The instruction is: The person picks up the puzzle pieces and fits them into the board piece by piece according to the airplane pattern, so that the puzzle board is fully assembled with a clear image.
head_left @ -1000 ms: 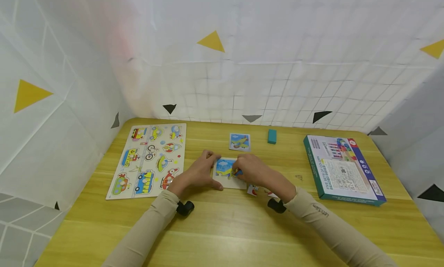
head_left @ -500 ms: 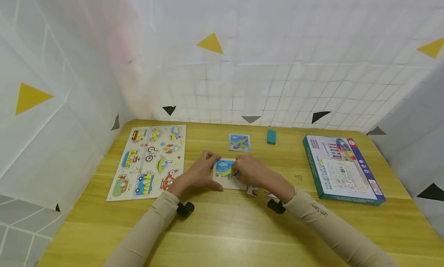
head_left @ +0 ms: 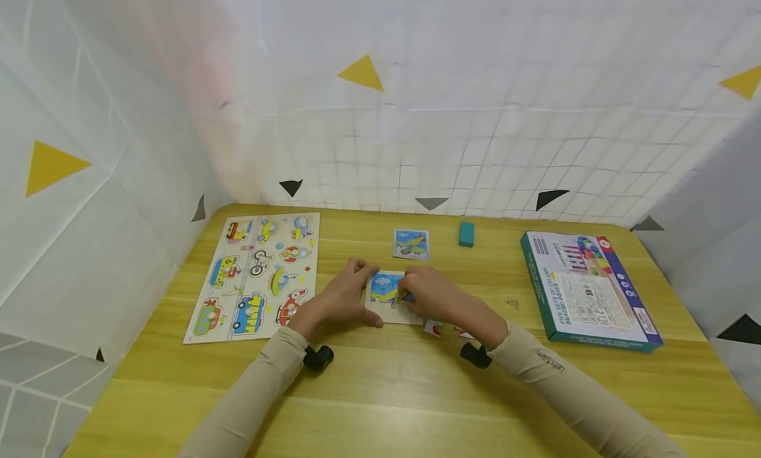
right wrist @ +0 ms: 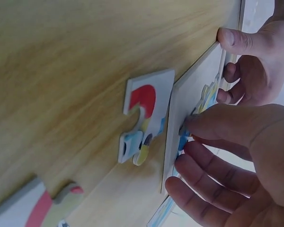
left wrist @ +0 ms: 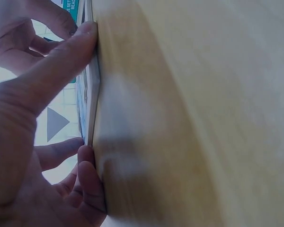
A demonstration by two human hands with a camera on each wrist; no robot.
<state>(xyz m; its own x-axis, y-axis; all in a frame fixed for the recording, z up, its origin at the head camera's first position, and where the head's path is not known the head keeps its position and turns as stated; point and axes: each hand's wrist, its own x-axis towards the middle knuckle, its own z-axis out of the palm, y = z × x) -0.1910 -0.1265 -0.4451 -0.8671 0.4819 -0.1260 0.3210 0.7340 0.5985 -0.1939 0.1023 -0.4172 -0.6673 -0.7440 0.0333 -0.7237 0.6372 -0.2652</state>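
Observation:
A small puzzle board (head_left: 395, 315) with a partly assembled blue and yellow picture lies flat on the table. My left hand (head_left: 340, 295) holds its left side, thumb at the near edge and fingers at the far side; the left wrist view shows the board (left wrist: 93, 101) between thumb and fingertips. Over the right half of the picture, my right hand (head_left: 433, 293) pinches a blue puzzle piece (right wrist: 182, 139) between thumb and index finger, the other fingers loosely bent. Most of that piece is hidden. Loose puzzle pieces (right wrist: 149, 101) with red parts lie just right of the board, under the right wrist.
Behind the board lies a square airplane picture (head_left: 411, 244), with a teal block (head_left: 466, 234) to its right. A large vehicle peg puzzle (head_left: 250, 276) sits at left. At right is a flat beaded-game box (head_left: 588, 293). White patterned sheeting (head_left: 452, 134) encloses the table's back and sides.
My right fingers shift very slightly with the piece over the same part of the board. The left hand keeps its hold, and the other things stay where they were.

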